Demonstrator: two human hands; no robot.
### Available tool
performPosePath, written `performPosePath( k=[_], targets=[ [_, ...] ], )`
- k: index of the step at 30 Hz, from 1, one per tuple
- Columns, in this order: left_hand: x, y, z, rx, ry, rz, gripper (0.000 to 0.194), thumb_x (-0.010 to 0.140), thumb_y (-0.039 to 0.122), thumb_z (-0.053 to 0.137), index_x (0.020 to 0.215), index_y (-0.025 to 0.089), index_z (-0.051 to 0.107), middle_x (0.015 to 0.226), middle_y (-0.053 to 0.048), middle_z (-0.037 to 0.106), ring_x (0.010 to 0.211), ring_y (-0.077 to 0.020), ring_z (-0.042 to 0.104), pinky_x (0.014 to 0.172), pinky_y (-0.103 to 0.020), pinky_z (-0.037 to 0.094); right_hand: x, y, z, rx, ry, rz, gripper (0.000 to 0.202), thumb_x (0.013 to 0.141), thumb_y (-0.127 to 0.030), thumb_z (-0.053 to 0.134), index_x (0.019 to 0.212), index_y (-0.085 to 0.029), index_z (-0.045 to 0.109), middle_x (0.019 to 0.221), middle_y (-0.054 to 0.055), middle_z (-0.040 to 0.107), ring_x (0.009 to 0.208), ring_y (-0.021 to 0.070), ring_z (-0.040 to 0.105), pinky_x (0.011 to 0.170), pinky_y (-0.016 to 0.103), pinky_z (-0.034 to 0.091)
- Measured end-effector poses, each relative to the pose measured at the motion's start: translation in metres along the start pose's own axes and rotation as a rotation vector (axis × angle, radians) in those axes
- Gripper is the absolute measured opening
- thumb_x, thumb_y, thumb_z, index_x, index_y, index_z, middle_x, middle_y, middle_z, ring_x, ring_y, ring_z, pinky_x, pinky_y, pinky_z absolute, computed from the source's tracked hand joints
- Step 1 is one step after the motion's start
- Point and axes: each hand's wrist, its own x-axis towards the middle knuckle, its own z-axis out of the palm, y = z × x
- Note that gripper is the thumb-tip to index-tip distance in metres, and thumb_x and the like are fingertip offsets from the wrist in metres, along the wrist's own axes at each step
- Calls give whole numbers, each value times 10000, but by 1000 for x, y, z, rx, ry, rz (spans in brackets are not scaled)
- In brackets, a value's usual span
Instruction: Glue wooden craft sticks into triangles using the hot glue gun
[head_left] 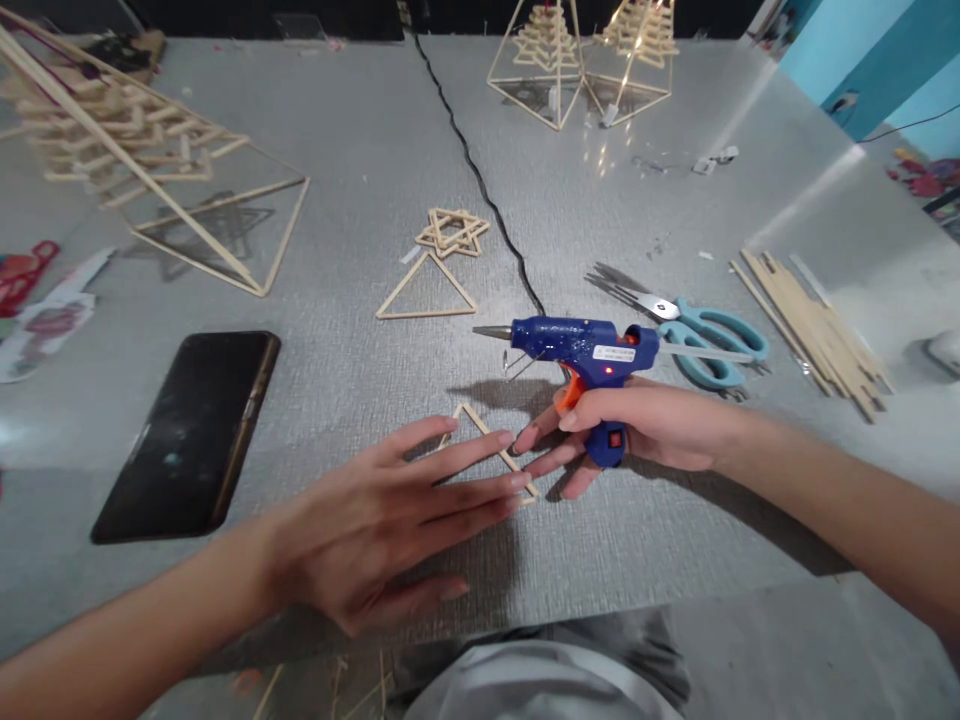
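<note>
In my right hand [645, 425] is a blue hot glue gun [574, 345] with an orange trigger, a lit red light and a glue stick at its rear. Its nozzle points left above the table. My left hand [409, 510] reaches over a small triangle of wooden sticks [484, 430], fingers stretched out across it and partly hiding it. The fingertips of both hands come close together at the triangle's right side. Beyond the hands lies another stick triangle [427, 312], touching or nearly touching star-shaped stick frames [454, 232].
Blue-handled scissors [705, 335] and a bundle of wooden sticks [814, 330] lie at the right. A phone [191, 435] rests at the left. Stick pyramids [217, 225] stand at the far left, with two lit ones [555, 80] at the back. A black cord [480, 175] crosses the table.
</note>
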Motion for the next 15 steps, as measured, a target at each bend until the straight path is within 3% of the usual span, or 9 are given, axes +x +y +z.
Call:
performPosePath(
  k=[7,13,15],
  targets=[
    [0,0,2,-22,21,-4,565,1005,273,562,1544,103,585,1650,-29,613,1744,-243,108,1423,-437,-111,1,1,1,-2,-13,-9,94,886,-239,749,933,-160,768,1217,137,817,1017,251,830,816,350,721],
    [0,1,4,-23,81,-49,491,1081,405,496,1496,187,643,1623,46,637,1680,-231,342,1429,-371,-34,0,-1,3,-2,0,-4,83,831,-218,778,893,-168,755,1251,131,815,991,247,831,791,333,722],
    [-1,1,5,-22,72,-65,495,1089,408,484,1519,205,623,1639,66,619,1677,-223,349,1431,-374,-27,0,-1,3,-11,13,-6,83,830,-221,774,891,-171,748,1247,135,816,991,247,830,805,347,723]
  ],
)
